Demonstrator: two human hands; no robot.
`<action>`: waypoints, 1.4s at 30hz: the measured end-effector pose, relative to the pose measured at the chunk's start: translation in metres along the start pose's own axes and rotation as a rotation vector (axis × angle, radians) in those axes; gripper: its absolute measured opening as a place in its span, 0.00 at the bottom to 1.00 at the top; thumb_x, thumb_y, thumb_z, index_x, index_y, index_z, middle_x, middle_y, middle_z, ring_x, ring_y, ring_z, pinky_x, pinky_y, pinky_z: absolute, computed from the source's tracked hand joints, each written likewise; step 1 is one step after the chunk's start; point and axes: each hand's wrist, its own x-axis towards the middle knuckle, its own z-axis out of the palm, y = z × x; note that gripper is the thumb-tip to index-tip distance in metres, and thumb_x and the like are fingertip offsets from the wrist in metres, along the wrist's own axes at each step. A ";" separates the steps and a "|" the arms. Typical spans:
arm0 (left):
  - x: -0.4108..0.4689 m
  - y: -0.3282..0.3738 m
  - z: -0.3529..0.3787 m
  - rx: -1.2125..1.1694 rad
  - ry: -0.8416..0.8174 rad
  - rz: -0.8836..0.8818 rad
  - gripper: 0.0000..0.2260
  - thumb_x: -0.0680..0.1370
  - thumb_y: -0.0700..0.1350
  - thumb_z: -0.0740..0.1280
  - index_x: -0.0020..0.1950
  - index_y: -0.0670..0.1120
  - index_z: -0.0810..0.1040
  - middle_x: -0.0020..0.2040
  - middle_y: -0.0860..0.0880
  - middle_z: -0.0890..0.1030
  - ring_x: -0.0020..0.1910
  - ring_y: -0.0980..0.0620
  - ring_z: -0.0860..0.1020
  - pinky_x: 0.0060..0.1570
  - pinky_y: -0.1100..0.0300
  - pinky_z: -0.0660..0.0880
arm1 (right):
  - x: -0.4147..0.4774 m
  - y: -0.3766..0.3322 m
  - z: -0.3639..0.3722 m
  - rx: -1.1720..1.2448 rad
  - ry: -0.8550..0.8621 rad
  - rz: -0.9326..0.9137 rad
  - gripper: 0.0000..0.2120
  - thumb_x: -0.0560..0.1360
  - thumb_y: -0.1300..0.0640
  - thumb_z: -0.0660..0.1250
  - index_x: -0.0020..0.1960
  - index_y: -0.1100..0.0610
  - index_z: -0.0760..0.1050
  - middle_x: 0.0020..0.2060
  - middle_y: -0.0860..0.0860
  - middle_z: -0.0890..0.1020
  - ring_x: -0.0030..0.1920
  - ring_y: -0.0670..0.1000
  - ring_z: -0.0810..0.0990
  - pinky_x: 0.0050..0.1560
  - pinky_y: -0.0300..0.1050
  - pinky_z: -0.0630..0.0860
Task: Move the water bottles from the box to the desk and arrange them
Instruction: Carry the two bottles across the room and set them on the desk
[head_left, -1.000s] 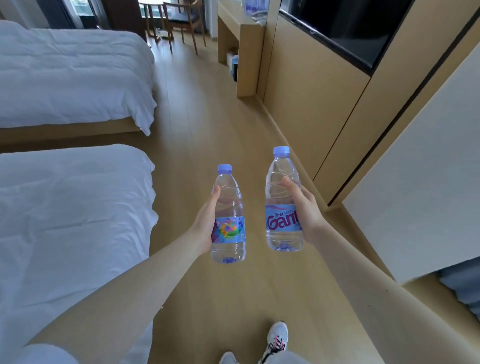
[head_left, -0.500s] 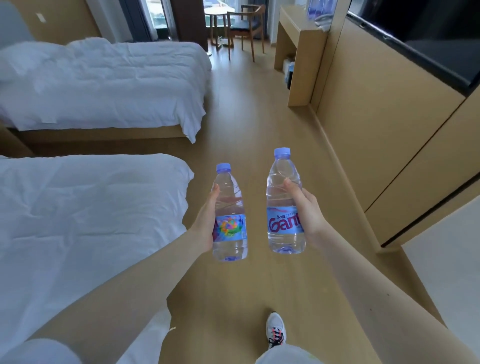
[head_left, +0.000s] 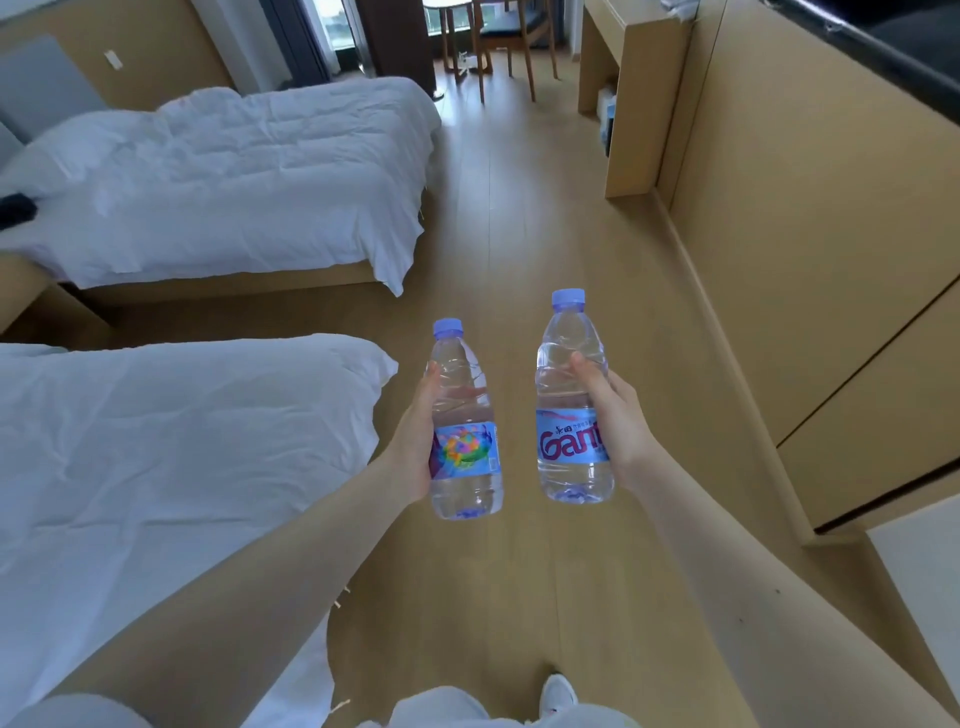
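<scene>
Above the light wooden floor (head_left: 519, 249), in the aisle between two white-covered beds and a wall of pale wooden panels, two bottles are held upright, side by side, near each other but not touching. The clear plastic water bottle with a pale blue cap and a multicoloured label (head_left: 467, 452) is gripped by the left hand (head_left: 413, 441); the thumb is laid up its near side and the fingers can be seen through the clear wall, wrapped round the back. The clear plastic water bottle with a blue label and red lettering (head_left: 566, 449) is gripped in the same way by the right hand (head_left: 621, 421), the thumb being pressed on its shoulder. Both caps are on. The box is not in view.

The step in hand is judged to be the carry from box to table. The light wooden table (head_left: 636, 93) stands at the far end of the aisle on the right, well apart from the bottles, with a wooden chair (head_left: 498, 36) beyond it. What lies on its top cannot be made out.

For the next move, the aisle is to be walked, the bottles kept upright and apart. At the table each base should be set flat on a bare part of the top before the grip is loosened, and the two placed in line.
</scene>
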 end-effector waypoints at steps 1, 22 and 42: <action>0.006 0.003 0.001 0.001 0.004 -0.002 0.31 0.66 0.70 0.64 0.55 0.46 0.79 0.52 0.44 0.82 0.46 0.46 0.82 0.49 0.53 0.79 | 0.007 -0.002 -0.001 0.004 -0.001 0.005 0.21 0.74 0.44 0.67 0.58 0.59 0.76 0.39 0.51 0.85 0.37 0.52 0.85 0.34 0.41 0.79; 0.188 0.159 0.012 0.033 -0.205 -0.003 0.27 0.74 0.68 0.61 0.55 0.46 0.79 0.52 0.44 0.83 0.48 0.44 0.83 0.50 0.51 0.79 | 0.194 -0.070 0.036 -0.035 0.129 -0.091 0.31 0.65 0.40 0.71 0.59 0.61 0.77 0.42 0.55 0.86 0.41 0.55 0.86 0.36 0.44 0.79; 0.321 0.263 -0.043 -0.010 -0.248 -0.023 0.27 0.76 0.68 0.57 0.53 0.46 0.81 0.53 0.43 0.83 0.47 0.44 0.83 0.45 0.53 0.80 | 0.371 -0.106 0.095 -0.087 0.096 -0.094 0.20 0.70 0.42 0.70 0.52 0.57 0.80 0.42 0.55 0.86 0.40 0.55 0.86 0.36 0.43 0.79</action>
